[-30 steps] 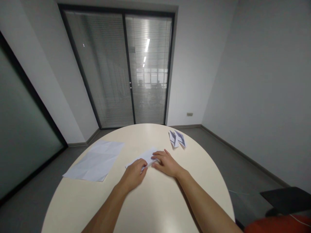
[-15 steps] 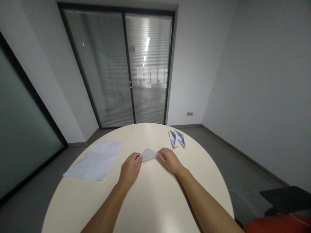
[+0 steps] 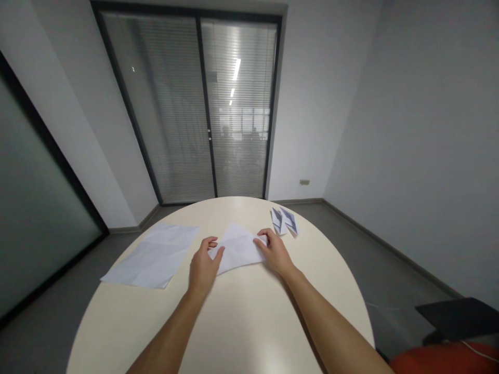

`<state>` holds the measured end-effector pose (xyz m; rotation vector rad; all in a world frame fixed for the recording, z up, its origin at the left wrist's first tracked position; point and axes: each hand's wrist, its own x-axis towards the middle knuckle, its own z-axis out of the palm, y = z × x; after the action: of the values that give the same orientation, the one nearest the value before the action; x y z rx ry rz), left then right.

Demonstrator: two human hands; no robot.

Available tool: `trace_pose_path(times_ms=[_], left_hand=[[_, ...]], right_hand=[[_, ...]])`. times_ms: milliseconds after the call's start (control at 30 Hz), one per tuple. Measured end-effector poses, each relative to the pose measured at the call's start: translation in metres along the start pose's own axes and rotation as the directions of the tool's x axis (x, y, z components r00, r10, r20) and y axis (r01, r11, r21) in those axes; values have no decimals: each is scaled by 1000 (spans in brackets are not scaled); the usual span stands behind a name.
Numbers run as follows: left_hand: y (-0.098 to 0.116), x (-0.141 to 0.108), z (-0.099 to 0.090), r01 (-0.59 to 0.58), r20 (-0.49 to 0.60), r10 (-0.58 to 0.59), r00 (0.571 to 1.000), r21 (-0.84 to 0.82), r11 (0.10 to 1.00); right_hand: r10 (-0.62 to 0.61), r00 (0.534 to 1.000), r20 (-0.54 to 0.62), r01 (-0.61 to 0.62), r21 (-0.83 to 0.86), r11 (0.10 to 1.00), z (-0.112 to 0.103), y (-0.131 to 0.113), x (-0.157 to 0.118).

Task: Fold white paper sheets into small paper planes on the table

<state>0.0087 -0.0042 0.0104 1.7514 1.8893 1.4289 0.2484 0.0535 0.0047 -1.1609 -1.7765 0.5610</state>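
A folded white paper [image 3: 238,248], pointed at the top and wide at its lower edge, is between my two hands over the table. My left hand [image 3: 202,267] is at its left corner, the thumb on the near side and the fingers curled loosely behind. At the right corner, my right hand [image 3: 276,254] grips the paper between thumb and bent fingers. Part of each corner is hidden by the hands.
Larger white paper sheets [image 3: 154,254] lie on the round cream table [image 3: 234,322] to the left. Two small folded paper pieces [image 3: 284,222] stand near the far right edge. A red seat [image 3: 444,359] and a black panel [image 3: 460,317] are at lower right.
The paper between my hands has opened from a narrow folded shape into a wider one. My hands have moved slightly apart, and the left fingers have loosened.
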Motion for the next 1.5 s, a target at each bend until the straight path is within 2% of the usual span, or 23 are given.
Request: trace_pose_path(times_ms=[100,167,367,500,833,1100,1200,1333,1500], left_hand=[[-1,0,1,2,-31,-2,1000,-22,1000],[-3,1,2,21,-11,-21,1000,-2,1000],[-9,-1,2,85,136,-110,985,182,980],[-11,-2,2,102,181,-155,971,275,956],[-12,-2,2,89,216,-151,965,272,958],[-21,1,3,40,282,-91,955,180,983],[-24,4,0,36,318,-113,941,240,970],[-27,7,-5,73,347,-200,916,346,935],[-26,10,-7,116,324,-252,912,385,916]], right_hand=[[-8,997,-73,11,43,999,2,2,1],[-5,998,-69,9,49,999,3,4,1],[59,996,72,-53,-82,995,5,10,-2],[72,989,127,-53,-148,988,4,11,-4],[96,985,141,-68,-191,979,1,12,-3],[101,988,113,-83,-158,984,2,22,-1],[111,988,106,-95,-144,985,3,26,-1],[140,984,112,-120,-164,979,2,28,1],[160,979,125,-132,-205,970,0,26,2]])
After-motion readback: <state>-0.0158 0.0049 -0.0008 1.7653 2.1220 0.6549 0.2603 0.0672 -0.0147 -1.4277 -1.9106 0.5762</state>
